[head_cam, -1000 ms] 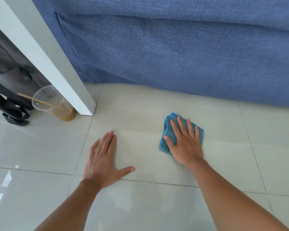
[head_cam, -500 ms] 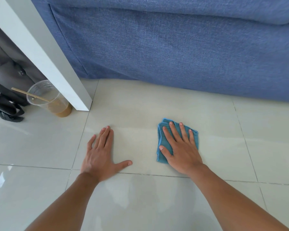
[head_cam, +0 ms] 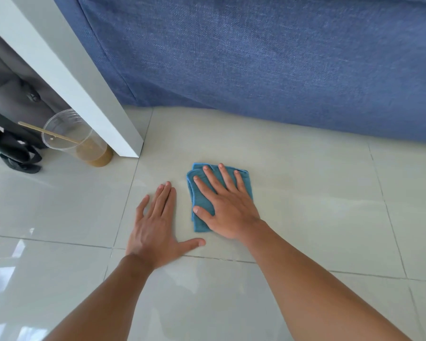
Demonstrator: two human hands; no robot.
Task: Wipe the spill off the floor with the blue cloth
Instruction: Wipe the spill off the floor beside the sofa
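Observation:
The folded blue cloth (head_cam: 200,225) lies on the pale floor tile (head_cam: 305,168) in front of the sofa. My right hand (head_cam: 228,207) presses flat on top of it, fingers spread and thumb at its left edge, covering most of it. Flat on the tile just left of the cloth lies my left hand (head_cam: 153,227), empty, with its thumb pointing under my right wrist. A faint pale streak (head_cam: 317,199) runs across the tile to the right of the cloth.
A blue fabric sofa (head_cam: 256,57) walls off the far side. A white table leg (head_cam: 84,94) slants down at the left. Beside it stands a clear plastic cup (head_cam: 84,143) with brown liquid and a wooden stirrer. A dark bag (head_cam: 12,148) sits at far left.
My right hand has slid the cloth to the left, close to my left hand. The left hand has stayed planted on the tile.

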